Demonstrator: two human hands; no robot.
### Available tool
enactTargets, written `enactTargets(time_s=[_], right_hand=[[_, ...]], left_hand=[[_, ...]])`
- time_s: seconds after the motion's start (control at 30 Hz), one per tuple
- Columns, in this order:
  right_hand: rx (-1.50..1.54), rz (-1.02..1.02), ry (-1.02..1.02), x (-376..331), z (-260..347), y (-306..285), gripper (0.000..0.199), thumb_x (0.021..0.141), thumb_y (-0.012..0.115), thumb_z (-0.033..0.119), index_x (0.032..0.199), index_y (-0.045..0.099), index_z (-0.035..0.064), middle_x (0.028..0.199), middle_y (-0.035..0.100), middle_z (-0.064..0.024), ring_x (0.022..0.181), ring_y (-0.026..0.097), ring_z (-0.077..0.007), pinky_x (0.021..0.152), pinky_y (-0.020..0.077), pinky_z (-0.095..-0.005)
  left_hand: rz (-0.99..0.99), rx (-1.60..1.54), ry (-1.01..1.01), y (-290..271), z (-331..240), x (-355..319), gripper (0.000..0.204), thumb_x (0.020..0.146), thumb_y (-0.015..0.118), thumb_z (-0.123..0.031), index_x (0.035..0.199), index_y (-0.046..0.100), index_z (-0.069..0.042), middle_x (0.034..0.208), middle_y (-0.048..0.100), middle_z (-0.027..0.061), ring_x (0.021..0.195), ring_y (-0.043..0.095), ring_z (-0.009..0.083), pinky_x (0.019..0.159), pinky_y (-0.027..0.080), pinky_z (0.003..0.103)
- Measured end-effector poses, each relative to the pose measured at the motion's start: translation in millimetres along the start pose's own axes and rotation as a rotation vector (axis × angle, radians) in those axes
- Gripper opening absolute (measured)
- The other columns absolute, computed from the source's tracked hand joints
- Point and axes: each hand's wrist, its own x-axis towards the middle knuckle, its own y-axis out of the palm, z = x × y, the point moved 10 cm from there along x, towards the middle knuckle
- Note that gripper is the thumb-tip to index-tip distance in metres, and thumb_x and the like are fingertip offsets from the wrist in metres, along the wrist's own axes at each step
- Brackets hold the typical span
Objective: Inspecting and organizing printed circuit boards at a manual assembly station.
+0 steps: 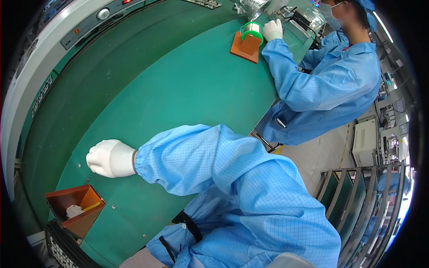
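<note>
My right hand (109, 158), in a white knit glove, rests over the left part of a green work mat (187, 89). Its fingers are curled inward, with the knuckles toward the far edge; whatever they may hold is hidden beneath them. A blue checked sleeve covers the arm, which reaches across from the lower right. Closest to this hand is a brown open box (75, 210) on the near left, holding a crumpled white piece (73, 211) and a yellow stick (91, 207). My left hand does not show.
A co-worker (326, 85) in blue sits at the far right, one gloved hand (273, 30) beside a green-rimmed wire spool (253, 29) on a brown stand (245, 48). A pale machine frame (27, 80) curves along the left. Shelving (353, 201) stands at right.
</note>
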Motion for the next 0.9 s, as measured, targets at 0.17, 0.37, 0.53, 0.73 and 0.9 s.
enactTargets(time_s=[0.17, 0.37, 0.53, 0.73, 0.9], right_hand=[[0.021, 0.064, 0.018, 0, 1, 5, 0.017, 0.089, 0.055, 0.021, 0.084, 0.067, 0.0093, 0.085, 0.065, -0.0105, 0.085, 0.066, -0.0301, 0.079, 0.0528, -0.0437], [0.000, 0.038, 0.002, 1, -1, 7, 0.017, 0.089, 0.056, 0.021, 0.085, 0.066, 0.0083, 0.086, 0.064, -0.0103, 0.086, 0.064, -0.0297, 0.081, 0.0519, -0.0438], [-0.007, 0.052, -0.040, 2, 3, 8, 0.018, 0.090, 0.058, 0.022, 0.084, 0.065, 0.0065, 0.087, 0.063, -0.0111, 0.087, 0.063, -0.0298, 0.081, 0.0516, -0.0437], [-0.029, 0.039, -0.050, -1, 3, 8, 0.018, 0.090, 0.059, 0.022, 0.086, 0.065, 0.0066, 0.088, 0.063, -0.0097, 0.087, 0.063, -0.0279, 0.080, 0.0512, -0.0415], [-0.026, 0.059, -0.046, -2, 5, 10, 0.016, 0.089, 0.060, 0.021, 0.084, 0.065, 0.0063, 0.087, 0.063, -0.0101, 0.086, 0.063, -0.0278, 0.079, 0.0514, -0.0415]], left_hand=[[-0.013, 0.013, -0.006, 0, 9, -3, 0.038, 0.095, 0.067, -0.028, 0.116, 0.056, 0.002, 0.108, 0.059, 0.0213, 0.098, 0.058, 0.0375, 0.090, 0.048, 0.049], [0.036, 0.174, -0.029, 3, 14, -6, 0.039, 0.095, 0.066, -0.028, 0.118, 0.056, 0.001, 0.112, 0.057, 0.0220, 0.100, 0.058, 0.0379, 0.088, 0.049, 0.050], [0.066, 0.280, -0.044, 6, 11, -5, 0.039, 0.095, 0.066, -0.028, 0.119, 0.055, 0.001, 0.114, 0.056, 0.0224, 0.101, 0.059, 0.0381, 0.086, 0.050, 0.051], [0.122, 0.260, -0.053, 5, -4, -1, 0.040, 0.094, 0.066, -0.025, 0.120, 0.052, 0.003, 0.126, 0.048, 0.0246, 0.107, 0.055, 0.0400, 0.090, 0.048, 0.052], [0.105, 0.264, 0.037, 0, -4, 1, 0.041, 0.094, 0.067, -0.023, 0.119, 0.050, 0.004, 0.126, 0.045, 0.0263, 0.111, 0.050, 0.0402, 0.092, 0.045, 0.050]])
